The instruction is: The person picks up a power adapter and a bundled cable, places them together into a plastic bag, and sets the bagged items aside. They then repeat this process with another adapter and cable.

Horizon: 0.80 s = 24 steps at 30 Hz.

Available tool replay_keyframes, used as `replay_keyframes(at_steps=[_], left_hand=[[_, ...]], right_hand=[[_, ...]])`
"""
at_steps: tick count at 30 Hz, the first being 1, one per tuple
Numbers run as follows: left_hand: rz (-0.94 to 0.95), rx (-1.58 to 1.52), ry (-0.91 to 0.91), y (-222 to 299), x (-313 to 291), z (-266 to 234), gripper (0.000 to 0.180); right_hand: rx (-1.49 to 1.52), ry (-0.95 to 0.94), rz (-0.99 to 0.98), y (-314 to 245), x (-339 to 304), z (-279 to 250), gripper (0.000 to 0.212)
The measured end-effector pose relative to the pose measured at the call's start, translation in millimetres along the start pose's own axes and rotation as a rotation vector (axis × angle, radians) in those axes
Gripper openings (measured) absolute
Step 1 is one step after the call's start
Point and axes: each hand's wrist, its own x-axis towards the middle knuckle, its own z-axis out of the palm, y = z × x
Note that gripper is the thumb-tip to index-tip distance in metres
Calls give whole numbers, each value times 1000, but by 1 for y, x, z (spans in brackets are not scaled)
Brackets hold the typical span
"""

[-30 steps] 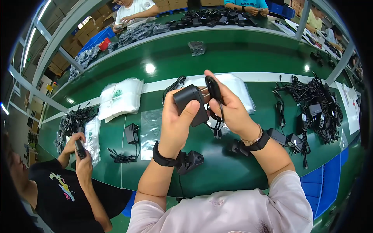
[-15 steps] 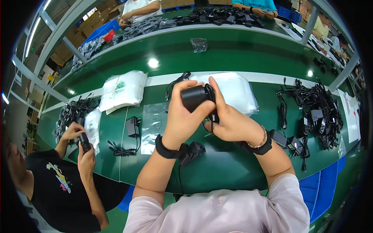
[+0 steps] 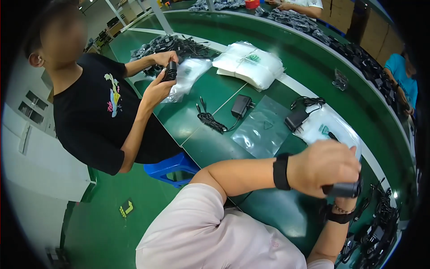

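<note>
Both my hands are together at the right side of the view, around a black power adapter [image 3: 342, 189] with a rounded body. My left hand [image 3: 320, 166] is closed over it, its back towards me. Below the adapter shows a small part of my right hand [image 3: 346, 202]; my left hand covers most of its fingers. A short black cable end [image 3: 332, 136] sticks out above my knuckles. Just beyond lie another black adapter [image 3: 296, 120] with its coiled cable and a stack of clear plastic bags [image 3: 333, 123]. A single clear bag [image 3: 262, 127] lies flat nearer the co-worker.
A co-worker [image 3: 112, 107] at my left holds a dark adapter-like object. Between us lie a black adapter [image 3: 242, 106] with its cable and a tied bag stack [image 3: 251, 62]. Tangled cables [image 3: 376, 228] fill the lower right. A blue stool [image 3: 172, 169] stands below the table edge.
The view has swung left, so the co-worker now shows large and my hands sit at the right. My left hand has turned over the adapter and now hides most of my right hand.
</note>
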Motion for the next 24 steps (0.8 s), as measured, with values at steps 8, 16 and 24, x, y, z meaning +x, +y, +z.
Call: replay_keyframes(at_steps=[8,16,24], left_hand=[[-753,-325,220,7,-9,25,49],[-822,-133,220,-8,-12,41,53],[-1079,-827,369,-21,13,56,58]], right_hand=[[312,91,144,-4,12,3,39],[170,90,-112,0,-4,22,63],[-233,77,-256,-34,20,4,63]])
